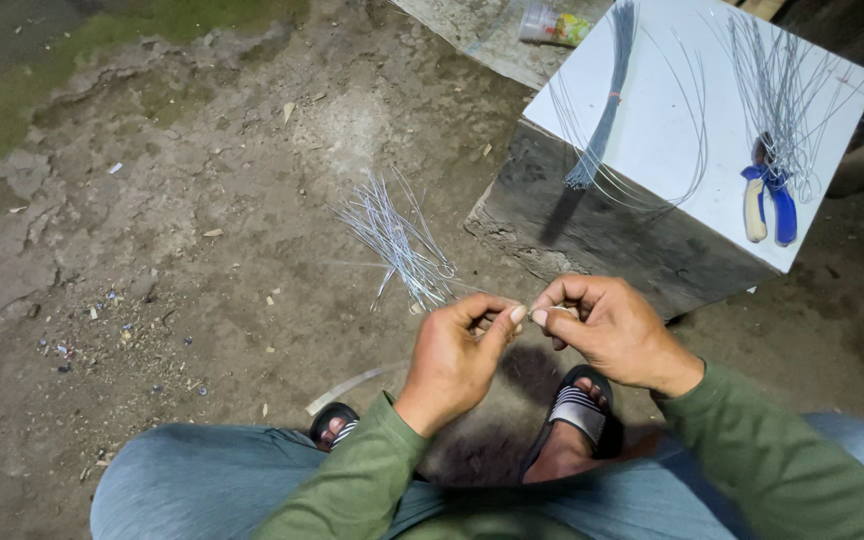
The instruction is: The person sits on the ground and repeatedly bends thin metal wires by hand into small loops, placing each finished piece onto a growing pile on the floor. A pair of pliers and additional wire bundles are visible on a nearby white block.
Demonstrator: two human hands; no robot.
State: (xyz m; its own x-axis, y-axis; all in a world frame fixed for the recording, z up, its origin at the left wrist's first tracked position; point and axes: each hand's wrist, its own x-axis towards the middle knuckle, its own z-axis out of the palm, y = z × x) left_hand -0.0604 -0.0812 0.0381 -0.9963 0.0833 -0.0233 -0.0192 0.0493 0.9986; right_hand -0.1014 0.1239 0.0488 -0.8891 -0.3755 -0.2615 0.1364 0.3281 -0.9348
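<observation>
Head view, left hand (457,352), right hand (612,328) pinching thin wire (529,314), thumbs meeting

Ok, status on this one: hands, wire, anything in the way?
Left hand and right hand pinch one thin wire piece. Wire pile beyond. Nothing in the way.

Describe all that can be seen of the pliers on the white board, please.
The pliers lie flat near the right edge of the white board, handles pointing toward the person. One handle is blue, the other cream with a blue upper part. The dark metal head lies under a spread of thin grey wires. No hand touches them.
</observation>
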